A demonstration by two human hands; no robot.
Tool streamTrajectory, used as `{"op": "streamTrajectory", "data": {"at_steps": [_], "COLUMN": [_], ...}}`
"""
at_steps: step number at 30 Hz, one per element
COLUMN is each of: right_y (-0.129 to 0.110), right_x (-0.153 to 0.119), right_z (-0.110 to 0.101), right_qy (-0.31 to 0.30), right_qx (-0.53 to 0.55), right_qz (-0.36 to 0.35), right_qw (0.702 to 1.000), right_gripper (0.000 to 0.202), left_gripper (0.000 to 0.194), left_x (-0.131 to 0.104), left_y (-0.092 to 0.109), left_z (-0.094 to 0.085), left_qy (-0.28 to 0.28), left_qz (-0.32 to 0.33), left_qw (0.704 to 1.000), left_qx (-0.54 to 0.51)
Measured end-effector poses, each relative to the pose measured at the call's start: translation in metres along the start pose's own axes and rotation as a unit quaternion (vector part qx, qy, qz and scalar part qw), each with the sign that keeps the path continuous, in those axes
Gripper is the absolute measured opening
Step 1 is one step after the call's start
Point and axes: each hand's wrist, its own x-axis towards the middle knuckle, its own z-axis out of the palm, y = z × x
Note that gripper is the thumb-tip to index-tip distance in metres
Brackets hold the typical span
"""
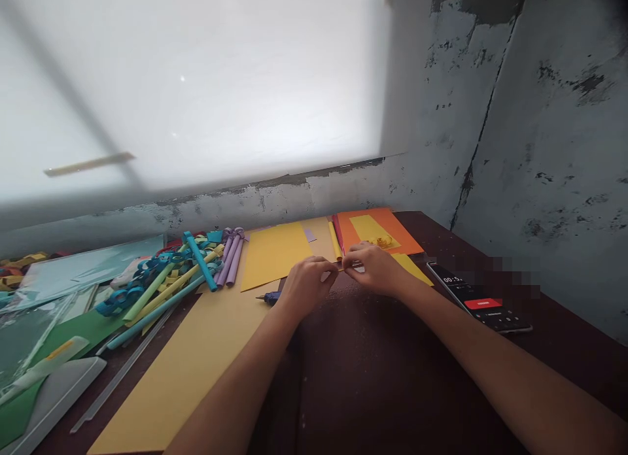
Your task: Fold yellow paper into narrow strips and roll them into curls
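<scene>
My left hand (307, 282) and my right hand (370, 267) meet over the dark table, fingertips nearly touching. Both are closed in a pinch. Between them shows a tiny bit of a thin yellowish strip (341, 269), mostly hidden by the fingers. Just beyond the fingertips lies a rolled yellow paper tube (335, 240). Beside my left wrist rests a blue tool with a pointed tip (269, 298), partly covered by the arm. A yellow paper piece (413, 269) lies by my right wrist.
Left are paper chains (140, 275), purple paper tubes (230, 259) and clear plastic sticks (125, 370). A yellow sheet (275, 252) lies on tan card (196, 370). Orange paper (405, 229) bears small yellow curls (385, 241). A phone (483, 304) lies right; a wall stands behind.
</scene>
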Motion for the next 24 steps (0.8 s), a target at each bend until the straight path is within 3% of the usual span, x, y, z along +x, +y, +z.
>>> {"op": "streamTrajectory", "data": {"at_steps": [7, 13, 19, 24], "right_y": [0.005, 0.014, 0.013, 0.015], "right_x": [0.0, -0.001, -0.001, -0.002], "right_z": [-0.002, -0.008, -0.006, -0.003], "right_qy": [0.01, -0.002, -0.001, -0.004], "right_qx": [0.022, 0.062, 0.09, 0.112], "right_qz": [0.019, 0.082, 0.073, 0.07], "right_qw": [1.0, 0.995, 0.993, 0.991], "right_gripper": [0.01, 0.02, 0.019, 0.018], "left_gripper": [0.018, 0.013, 0.033, 0.014], "left_x": [0.0, 0.001, -0.001, -0.001], "left_y": [-0.004, -0.005, -0.003, -0.004], "left_z": [-0.006, -0.009, -0.004, -0.001], "left_qy": [0.008, 0.043, 0.006, -0.024], "left_qz": [-0.004, -0.033, -0.034, -0.041], "left_qw": [1.0, 0.999, 0.999, 0.999], "left_qx": [0.007, 0.007, -0.019, -0.017]}}
